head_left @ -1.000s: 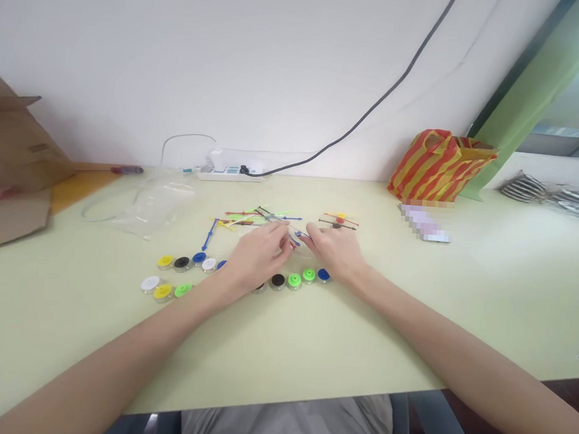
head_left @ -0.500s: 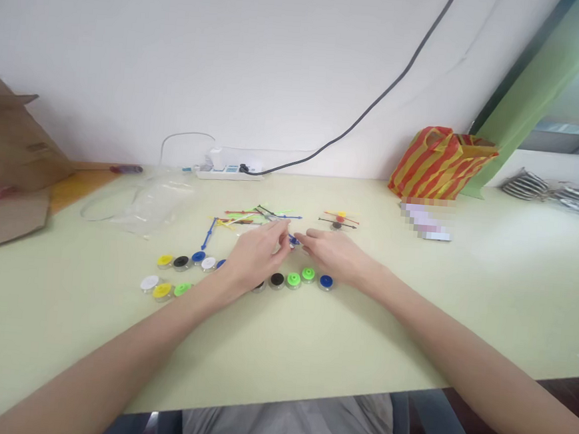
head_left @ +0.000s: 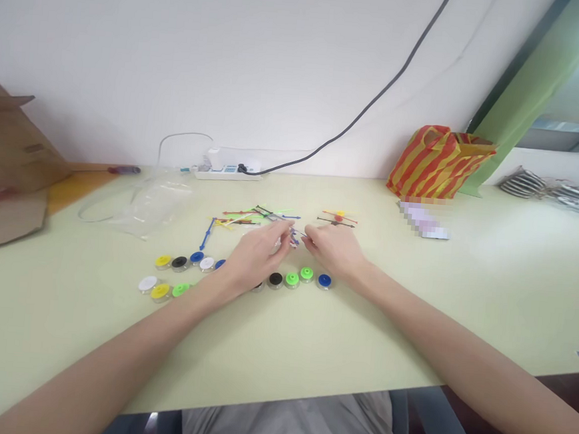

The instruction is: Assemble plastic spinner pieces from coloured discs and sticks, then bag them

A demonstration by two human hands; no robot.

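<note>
1. Left hand (head_left: 261, 248): over the middle of the desk (head_left: 359, 356), its fingers bent and drawn together on a small blue piece (head_left: 294, 236); the exact contact is partly hidden.
2. Right hand (head_left: 334, 247): facing the left, its fingers clamped on a thin arm of the same piece.
3. The blue piece lies between the two sets of fingertips; its full outline is too small to make out, and whether it touches the desk cannot be told.
4. Arrow-shaped pieces (head_left: 241, 222): a loose, overlapping pile of several colours beyond the left hand, with a separate blue arrow (head_left: 207, 234) at its left edge.
5. Red and black arrows (head_left: 336, 222): beyond the right hand, near each other, with small yellow and black centres.
6. Left-hand discs (head_left: 161, 290): yellow, black, blue, white and green, on clear bases, in two rows partly covered by the left forearm.
7. Right-hand discs (head_left: 292, 279): black, two green and blue, on the near side of the hands.
8. Background: clear plastic bag (head_left: 152, 207), power strip (head_left: 229, 174) and striped bag (head_left: 434, 165).
</note>
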